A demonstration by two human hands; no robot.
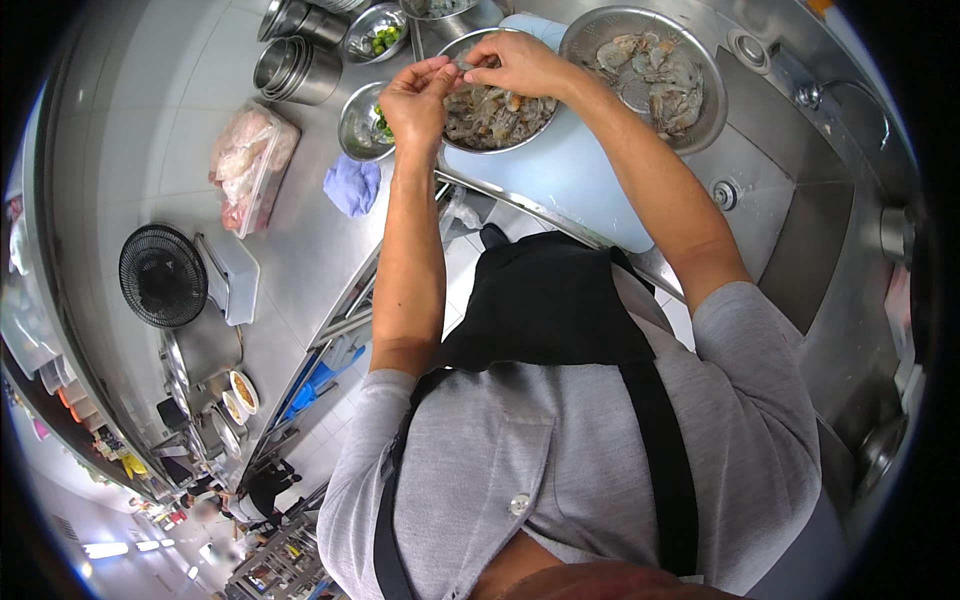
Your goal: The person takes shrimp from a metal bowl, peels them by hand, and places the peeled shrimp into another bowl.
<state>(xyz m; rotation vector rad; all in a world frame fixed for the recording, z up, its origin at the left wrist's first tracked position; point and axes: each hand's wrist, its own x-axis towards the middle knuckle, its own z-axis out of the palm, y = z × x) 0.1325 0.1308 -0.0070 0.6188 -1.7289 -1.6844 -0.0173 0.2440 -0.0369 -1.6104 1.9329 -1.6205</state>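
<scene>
My left hand (420, 94) and my right hand (517, 64) meet above a metal bowl (501, 151) heaped with shrimp heads and shells (491, 120). Between their fingertips is a small grey shrimp (463, 66), partly covered by the fingers. To the right, a perforated metal colander (712, 97) holds whole raw shrimp (675, 97). A small metal bowl (352, 135) with green pieces, perhaps cut limes, stands beside my left wrist. Beyond the hands, another metal bowl (439, 9) holds greyish pieces that look like shrimp.
A pale cutting board (570, 187) lies under the bowl, beside a sink (757, 180). To the left are a purple cloth (352, 185), a plastic container of bagged meat (251, 169), stacked metal containers (300, 71) and a black fan (163, 275). People are visible far off at lower left.
</scene>
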